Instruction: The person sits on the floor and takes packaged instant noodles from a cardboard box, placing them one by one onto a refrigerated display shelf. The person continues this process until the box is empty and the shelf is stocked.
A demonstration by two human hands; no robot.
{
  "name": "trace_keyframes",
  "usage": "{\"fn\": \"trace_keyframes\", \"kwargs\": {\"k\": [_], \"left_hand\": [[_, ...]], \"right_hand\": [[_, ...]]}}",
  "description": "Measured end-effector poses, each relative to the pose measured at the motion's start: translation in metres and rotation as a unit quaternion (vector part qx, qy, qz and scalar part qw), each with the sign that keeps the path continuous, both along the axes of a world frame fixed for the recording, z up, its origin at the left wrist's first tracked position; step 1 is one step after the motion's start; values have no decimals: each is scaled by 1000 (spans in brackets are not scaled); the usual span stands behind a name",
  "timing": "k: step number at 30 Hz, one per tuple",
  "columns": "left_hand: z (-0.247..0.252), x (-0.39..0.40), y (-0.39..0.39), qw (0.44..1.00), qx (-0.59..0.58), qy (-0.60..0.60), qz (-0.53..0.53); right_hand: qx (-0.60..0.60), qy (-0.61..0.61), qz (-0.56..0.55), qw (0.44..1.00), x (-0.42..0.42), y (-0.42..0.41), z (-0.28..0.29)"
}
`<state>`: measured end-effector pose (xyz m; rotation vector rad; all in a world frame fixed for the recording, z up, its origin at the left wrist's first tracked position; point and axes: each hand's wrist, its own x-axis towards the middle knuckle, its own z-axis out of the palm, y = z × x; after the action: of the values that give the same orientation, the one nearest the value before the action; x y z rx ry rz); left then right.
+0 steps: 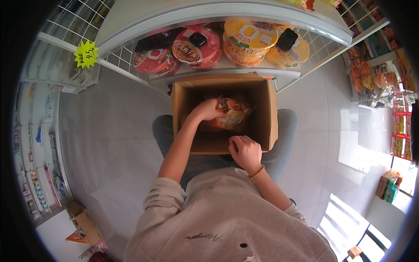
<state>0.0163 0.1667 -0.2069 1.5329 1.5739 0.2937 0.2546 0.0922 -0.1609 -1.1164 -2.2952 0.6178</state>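
Note:
An open-topped cardboard box (226,149) stands before me between my knees. My left hand (209,110) reaches into it and grips the left side of an orange and yellow plastic food packet (234,114). The packet bears pictures of food and writing. Above the near rim of the box is my right hand (246,149), its fingers curled in and nothing visible in them. A brown band (257,171) circles the right wrist. Shadow hides most of the box's floor.
Just beyond the box, a white shelf (226,72) holds red noodle bowls (196,46) and yellow noodle bowls (250,41). Small black objects (288,39) sit on some lids. Another shelf edge (222,11) overhangs them. Stocked racks (373,75) line the right; shelving (39,140) runs along the left.

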Motion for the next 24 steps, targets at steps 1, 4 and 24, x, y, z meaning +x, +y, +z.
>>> {"fn": "trace_keyframes", "kwargs": {"k": [1,4,24], "left_hand": [[9,-8,-14,1000,10,-15,22],[31,-25,-49,993,40,-70,85],[31,-18,-135,875,254,-273,309]], "right_hand": [[-2,2,4,1000,-2,2,2],[-11,18,-2,1000,-3,10,6],[-468,387,-2,795,-44,36,8]]}}
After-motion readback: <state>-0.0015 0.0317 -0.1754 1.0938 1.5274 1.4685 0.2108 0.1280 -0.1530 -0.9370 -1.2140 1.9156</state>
